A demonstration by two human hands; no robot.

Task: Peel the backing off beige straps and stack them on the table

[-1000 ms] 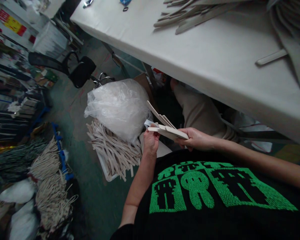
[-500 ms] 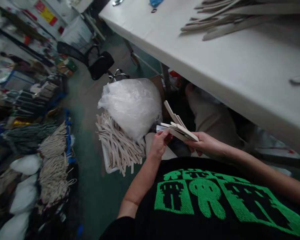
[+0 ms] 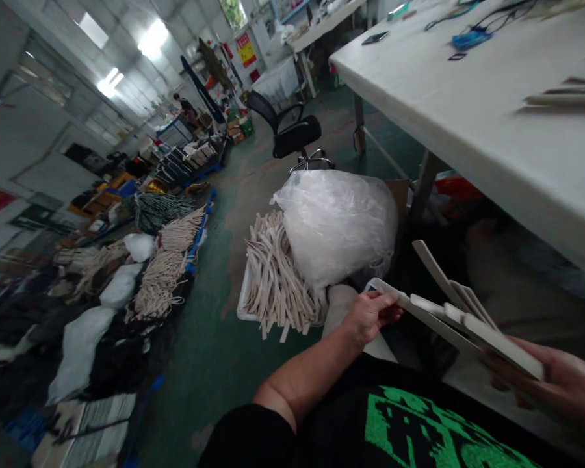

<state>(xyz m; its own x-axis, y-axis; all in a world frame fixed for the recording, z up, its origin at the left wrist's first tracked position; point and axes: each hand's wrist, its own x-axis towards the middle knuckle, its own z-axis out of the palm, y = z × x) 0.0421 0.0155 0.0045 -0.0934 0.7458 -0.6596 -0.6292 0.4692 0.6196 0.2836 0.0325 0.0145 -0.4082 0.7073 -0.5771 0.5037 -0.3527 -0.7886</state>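
My left hand [image 3: 370, 315] pinches the near end of a long flat beige strip [image 3: 436, 322], where a pale, shiny tip shows past the fingers. My right hand [image 3: 560, 380] is wrapped round a fanned bundle of similar flat strips [image 3: 497, 335], in front of my black shirt. One strip [image 3: 433, 266] of that bundle sticks up apart from the others. The right fingers are partly hidden behind the bundle. To the left of my hands, a white tub [image 3: 246, 302] is heaped with loose beige strips [image 3: 277, 266].
A large, full clear plastic bag [image 3: 338, 224] stands beside the tub. The white table [image 3: 472, 110] spans the right side, with more strips [image 3: 565, 97], a phone [image 3: 375, 38] and a blue item [image 3: 470, 39] on it. A black office chair [image 3: 297, 133] stands behind; bundled goods [image 3: 160, 279] lie left.
The view has swung left and up, so my hands and the tub appear farther right. Both hands keep hold of the strips.
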